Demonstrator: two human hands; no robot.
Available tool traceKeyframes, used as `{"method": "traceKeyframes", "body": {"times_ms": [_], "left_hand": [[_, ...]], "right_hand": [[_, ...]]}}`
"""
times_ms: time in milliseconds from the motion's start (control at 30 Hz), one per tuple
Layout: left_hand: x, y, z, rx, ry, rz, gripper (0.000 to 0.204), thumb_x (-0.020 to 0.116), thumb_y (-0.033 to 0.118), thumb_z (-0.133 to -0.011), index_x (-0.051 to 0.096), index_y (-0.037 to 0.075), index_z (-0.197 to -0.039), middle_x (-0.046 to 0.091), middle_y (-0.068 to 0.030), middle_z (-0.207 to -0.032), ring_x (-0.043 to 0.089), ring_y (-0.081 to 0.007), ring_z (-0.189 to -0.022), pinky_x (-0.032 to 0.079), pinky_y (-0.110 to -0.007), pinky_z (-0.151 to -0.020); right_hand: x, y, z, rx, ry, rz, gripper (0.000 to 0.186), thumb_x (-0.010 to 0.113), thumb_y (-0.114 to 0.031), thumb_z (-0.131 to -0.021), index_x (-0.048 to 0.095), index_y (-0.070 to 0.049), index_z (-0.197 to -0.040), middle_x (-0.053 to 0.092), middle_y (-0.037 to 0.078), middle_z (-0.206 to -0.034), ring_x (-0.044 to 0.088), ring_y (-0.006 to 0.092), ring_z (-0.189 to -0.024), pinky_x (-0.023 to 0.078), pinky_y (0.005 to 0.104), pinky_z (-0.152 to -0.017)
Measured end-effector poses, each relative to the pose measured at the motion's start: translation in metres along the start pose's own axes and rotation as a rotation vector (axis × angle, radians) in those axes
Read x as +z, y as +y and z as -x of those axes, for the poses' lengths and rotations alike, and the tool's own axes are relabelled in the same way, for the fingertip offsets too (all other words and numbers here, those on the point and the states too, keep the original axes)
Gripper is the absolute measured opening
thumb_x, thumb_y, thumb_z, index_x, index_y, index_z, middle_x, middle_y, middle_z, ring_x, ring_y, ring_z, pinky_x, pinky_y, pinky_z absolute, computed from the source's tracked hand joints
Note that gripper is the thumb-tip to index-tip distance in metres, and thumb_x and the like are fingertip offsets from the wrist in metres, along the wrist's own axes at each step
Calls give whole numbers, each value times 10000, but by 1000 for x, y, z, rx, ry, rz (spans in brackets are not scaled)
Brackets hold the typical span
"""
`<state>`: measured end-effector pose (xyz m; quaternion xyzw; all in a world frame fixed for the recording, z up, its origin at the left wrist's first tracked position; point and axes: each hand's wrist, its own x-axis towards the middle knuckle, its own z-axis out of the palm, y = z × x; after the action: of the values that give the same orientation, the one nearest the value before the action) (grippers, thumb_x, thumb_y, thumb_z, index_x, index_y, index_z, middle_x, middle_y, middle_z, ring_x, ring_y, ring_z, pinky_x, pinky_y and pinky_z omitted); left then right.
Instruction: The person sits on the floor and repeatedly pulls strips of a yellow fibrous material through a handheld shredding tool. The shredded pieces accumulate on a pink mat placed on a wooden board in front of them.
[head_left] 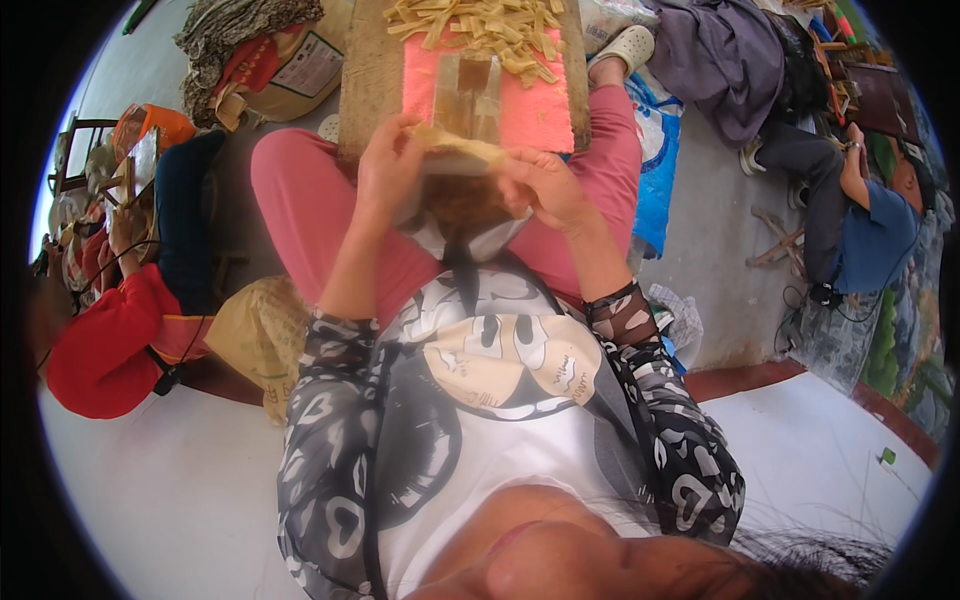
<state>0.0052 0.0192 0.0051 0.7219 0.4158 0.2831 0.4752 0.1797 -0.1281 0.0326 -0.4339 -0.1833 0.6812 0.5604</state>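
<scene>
Between the left hand (388, 165) and the right hand (545, 187) stretches a pale yellow strip (450, 143), each hand pinching one end. Just beyond it, a glassy brownish slab (468, 98) and a heap of similar strips (480, 30) lie on a pink towel (540, 118), spread over a wooden board (370, 75).

Co-workers (875, 240), sacks (262, 335) and a board (370, 80) heaped with strips (490, 30) suggest a workshop.
</scene>
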Motion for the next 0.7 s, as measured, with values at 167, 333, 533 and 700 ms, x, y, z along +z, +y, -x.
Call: {"method": "traceKeyframes", "body": {"times_ms": [167, 333, 533, 700], "left_hand": [[7, 43, 22, 569, 16, -328, 367, 644, 17, -698, 602, 64, -1060, 561, -85, -1043, 553, -285, -910, 472, -363, -740], [7, 35, 28, 477, -132, -498, 225, 678, 101, -734, 645, 73, -954, 576, -73, -953, 571, -274, -844, 474, -359, -694], [3, 33, 26, 380, -237, -304, 164, 654, 161, -806, 650, 22, -892, 585, -73, -843, 581, -231, -753, 462, -315, -663], [-6, 48, 30, 111, -554, 214, 213, 632, 206, -860, 637, -4, -894, 581, -28, -770, 561, -117, -720, 434, -251, -633]], "right_hand": [[20, -6, -1, 49, -16, -86, 190, 495, -188, -949, 570, -12, -952, 576, 11, -676, 458, 17, -471, 346, 146, -410], [24, -9, 1, -10, 49, 70, 157, 519, -113, -916, 557, -11, -1029, 614, 38, -800, 500, 27, -568, 405, 153, -500], [18, -16, 6, -67, 50, 64, 215, 520, -38, -884, 548, -5, -1094, 624, 69, -867, 526, 66, -645, 435, 174, -575], [14, -25, 10, -136, 37, -128, 210, 534, -31, -870, 567, -25, -1077, 636, 74, -856, 537, 74, -639, 420, 169, -545]]}}
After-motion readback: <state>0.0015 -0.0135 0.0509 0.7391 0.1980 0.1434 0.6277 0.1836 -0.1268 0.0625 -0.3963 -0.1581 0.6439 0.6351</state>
